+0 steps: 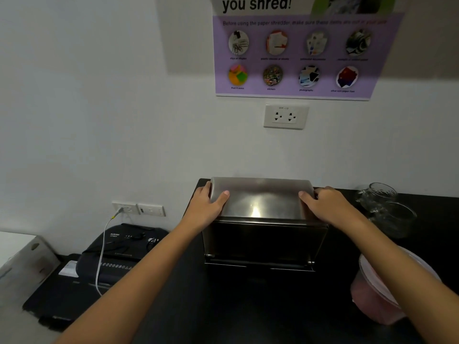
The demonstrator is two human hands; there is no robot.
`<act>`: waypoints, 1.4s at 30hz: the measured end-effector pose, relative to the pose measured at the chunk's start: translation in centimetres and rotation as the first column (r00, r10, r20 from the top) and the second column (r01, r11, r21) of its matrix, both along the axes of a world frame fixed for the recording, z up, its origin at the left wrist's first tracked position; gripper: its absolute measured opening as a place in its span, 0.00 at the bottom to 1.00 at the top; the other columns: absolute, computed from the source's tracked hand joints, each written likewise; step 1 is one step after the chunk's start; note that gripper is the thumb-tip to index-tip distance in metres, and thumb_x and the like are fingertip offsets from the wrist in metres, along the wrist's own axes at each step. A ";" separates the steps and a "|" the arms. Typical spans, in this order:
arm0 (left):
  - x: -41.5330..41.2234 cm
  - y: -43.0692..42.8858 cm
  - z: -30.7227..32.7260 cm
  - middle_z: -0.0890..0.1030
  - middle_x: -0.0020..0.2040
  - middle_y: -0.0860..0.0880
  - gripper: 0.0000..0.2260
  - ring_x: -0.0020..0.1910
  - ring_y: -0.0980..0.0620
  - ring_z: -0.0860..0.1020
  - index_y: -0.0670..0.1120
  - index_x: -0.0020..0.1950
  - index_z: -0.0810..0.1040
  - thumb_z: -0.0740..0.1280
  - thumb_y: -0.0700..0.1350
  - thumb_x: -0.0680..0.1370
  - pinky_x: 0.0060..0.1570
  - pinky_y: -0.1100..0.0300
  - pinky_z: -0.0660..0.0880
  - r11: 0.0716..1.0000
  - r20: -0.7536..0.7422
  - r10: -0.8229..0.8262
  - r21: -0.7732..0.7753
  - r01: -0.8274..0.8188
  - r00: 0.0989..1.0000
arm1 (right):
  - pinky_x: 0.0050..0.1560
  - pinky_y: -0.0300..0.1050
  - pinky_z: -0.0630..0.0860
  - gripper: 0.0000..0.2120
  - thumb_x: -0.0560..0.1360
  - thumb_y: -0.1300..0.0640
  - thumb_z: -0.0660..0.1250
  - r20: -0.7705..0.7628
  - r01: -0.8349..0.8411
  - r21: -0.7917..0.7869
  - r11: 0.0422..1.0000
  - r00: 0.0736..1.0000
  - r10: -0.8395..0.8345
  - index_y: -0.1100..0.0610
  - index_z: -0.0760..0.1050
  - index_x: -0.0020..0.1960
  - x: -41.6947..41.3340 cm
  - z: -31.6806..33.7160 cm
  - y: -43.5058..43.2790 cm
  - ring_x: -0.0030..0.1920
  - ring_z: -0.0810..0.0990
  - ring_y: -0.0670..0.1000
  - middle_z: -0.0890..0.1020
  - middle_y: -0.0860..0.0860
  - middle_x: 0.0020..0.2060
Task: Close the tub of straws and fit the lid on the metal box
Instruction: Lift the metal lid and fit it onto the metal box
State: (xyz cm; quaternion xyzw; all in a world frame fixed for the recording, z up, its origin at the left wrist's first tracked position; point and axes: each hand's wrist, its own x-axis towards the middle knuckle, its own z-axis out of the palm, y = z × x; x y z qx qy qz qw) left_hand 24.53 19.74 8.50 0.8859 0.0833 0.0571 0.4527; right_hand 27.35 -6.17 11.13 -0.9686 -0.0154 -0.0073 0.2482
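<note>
A shiny metal lid (260, 198) lies on top of the dark metal box (263, 244), which stands on the black counter against the wall. My left hand (211, 202) grips the lid's left end, thumb on top. At the lid's right end my right hand (323, 202) holds it the same way. A clear plastic tub of pink straws (372, 296) stands at the right, partly behind my right forearm, with its clear lid on top.
Two glass jugs (387, 207) stand right of the box by the wall. Below the black counter (223, 306) to the left sits a black paper shredder (119, 252) with a white cable to a wall socket (126, 207). A poster (298, 50) hangs above.
</note>
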 end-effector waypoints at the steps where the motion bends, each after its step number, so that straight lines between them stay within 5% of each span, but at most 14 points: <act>1: -0.1 0.0 -0.1 0.67 0.68 0.42 0.29 0.68 0.46 0.67 0.45 0.73 0.59 0.61 0.55 0.76 0.63 0.58 0.62 1.000 0.000 0.003 -0.008 -0.003 1.000 | 0.55 0.48 0.68 0.26 0.77 0.45 0.55 -0.006 -0.001 0.001 1.000 1.000 0.001 0.68 0.73 0.57 0.0 0.0 0.0 0.56 0.73 0.61 0.74 0.64 0.57; 10: 0.0 0.0 -0.3 0.68 0.67 0.44 0.28 0.67 0.47 0.68 0.45 0.72 0.62 0.62 0.55 0.76 0.57 0.63 0.60 1.000 0.025 0.010 -0.018 -0.010 1.000 | 0.60 0.51 0.66 0.26 0.77 0.45 0.54 -0.017 0.011 0.013 1.000 1.000 -0.010 0.66 0.70 0.62 -0.5 -0.1 0.1 0.60 0.70 0.62 0.70 0.64 0.62; 18: -0.7 0.2 0.1 0.68 0.71 0.45 0.28 0.68 0.47 0.68 0.45 0.73 0.61 0.61 0.55 0.76 0.66 0.58 0.63 0.998 0.013 -0.022 -0.063 0.022 1.000 | 0.58 0.47 0.68 0.28 0.75 0.41 0.56 -0.078 -0.072 0.107 0.992 0.994 0.081 0.60 0.69 0.66 -0.8 -0.2 -1.3 0.61 0.72 0.59 0.73 0.61 0.63; 22: -2.8 1.8 -1.0 0.69 0.71 0.50 0.27 0.63 0.57 0.69 0.48 0.72 0.63 0.62 0.56 0.76 0.60 0.62 0.63 0.970 0.009 -0.002 -0.242 0.004 1.000 | 0.65 0.48 0.65 0.25 0.75 0.45 0.61 -0.203 0.044 0.452 0.891 0.978 0.054 0.59 0.68 0.66 -1.8 -0.9 -2.9 0.62 0.73 0.55 0.73 0.57 0.65; 26: -4.2 2.9 -2.5 0.74 0.67 0.48 0.27 0.65 0.52 0.71 0.51 0.69 0.69 0.66 0.58 0.72 0.69 0.50 0.66 0.922 -0.048 -0.011 -0.388 -0.009 0.999 | 0.60 0.46 0.71 0.18 0.74 0.54 0.64 -0.293 0.113 0.710 0.695 0.945 0.145 0.60 0.74 0.61 -3.2 -1.6 -4.3 0.55 0.77 0.50 0.80 0.55 0.56; 31: -4.7 2.6 -2.5 0.77 0.63 0.48 0.41 0.62 0.51 0.75 0.50 0.68 0.70 0.70 0.66 0.59 0.66 0.48 0.69 0.880 -0.032 -0.012 -0.475 -0.005 0.999 | 0.61 0.47 0.71 0.19 0.73 0.56 0.65 -0.270 0.105 0.740 0.664 0.951 0.152 0.64 0.72 0.62 -3.5 -2.0 -4.9 0.59 0.76 0.53 0.79 0.56 0.57; 37: -4.5 2.4 -3.0 0.78 0.63 0.47 0.25 0.62 0.51 0.75 0.48 0.68 0.71 0.67 0.54 0.72 0.67 0.49 0.69 0.861 -0.023 -0.004 -0.509 -0.008 1.000 | 0.54 0.42 0.72 0.18 0.73 0.54 0.64 -0.223 0.060 0.724 0.687 0.963 0.151 0.60 0.72 0.61 -3.3 -2.7 -5.0 0.53 0.77 0.47 0.79 0.50 0.50; 42: -4.5 2.5 -3.2 0.77 0.64 0.46 0.25 0.61 0.51 0.75 0.47 0.69 0.69 0.66 0.53 0.74 0.66 0.51 0.70 0.863 -0.015 -0.015 -0.506 0.006 1.000 | 0.58 0.46 0.73 0.20 0.74 0.53 0.64 -0.180 0.024 0.680 0.733 0.975 0.134 0.59 0.71 0.64 -3.2 -3.4 -5.1 0.55 0.76 0.50 0.77 0.51 0.54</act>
